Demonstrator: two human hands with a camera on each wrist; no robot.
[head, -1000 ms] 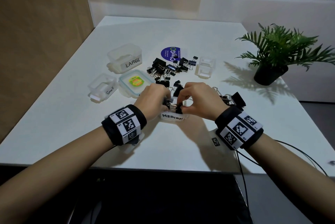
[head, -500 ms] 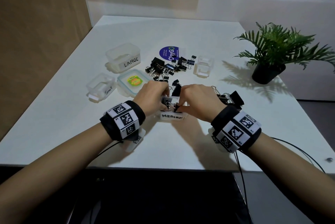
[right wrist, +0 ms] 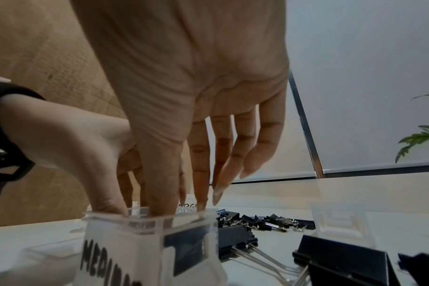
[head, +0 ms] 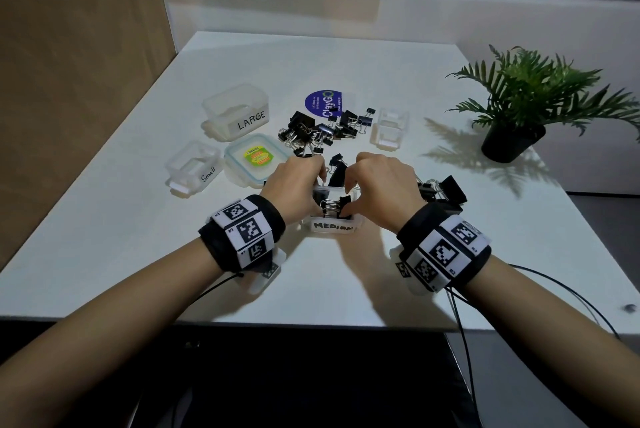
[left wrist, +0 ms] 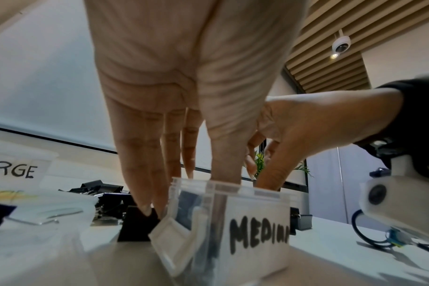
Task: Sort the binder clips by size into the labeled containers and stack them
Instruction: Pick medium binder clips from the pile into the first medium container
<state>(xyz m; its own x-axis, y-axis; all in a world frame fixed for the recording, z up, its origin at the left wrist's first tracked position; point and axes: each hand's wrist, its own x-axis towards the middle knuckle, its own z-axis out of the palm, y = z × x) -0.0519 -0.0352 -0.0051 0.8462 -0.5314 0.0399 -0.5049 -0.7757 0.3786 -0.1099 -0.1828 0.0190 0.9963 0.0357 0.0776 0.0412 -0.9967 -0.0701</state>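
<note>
The clear MEDIUM container stands near the table's front, with black binder clips inside it. My left hand has its thumb inside the container and its fingers down the outside of the left wall, pinching that wall. The thumb and forefinger of my right hand dip into the container from the right and pinch a black clip; the other fingers hang free. A pile of unsorted clips lies behind the hands. Large clips lie just right of my right hand.
The LARGE container and the Small container stand at the left, with a sticker-topped lid between them. A clear lid and a purple-labelled lid lie further back. A potted plant is at the right.
Both hands have sunk lower, and the clips they held above the rim now sit down inside the MEDIUM container.
</note>
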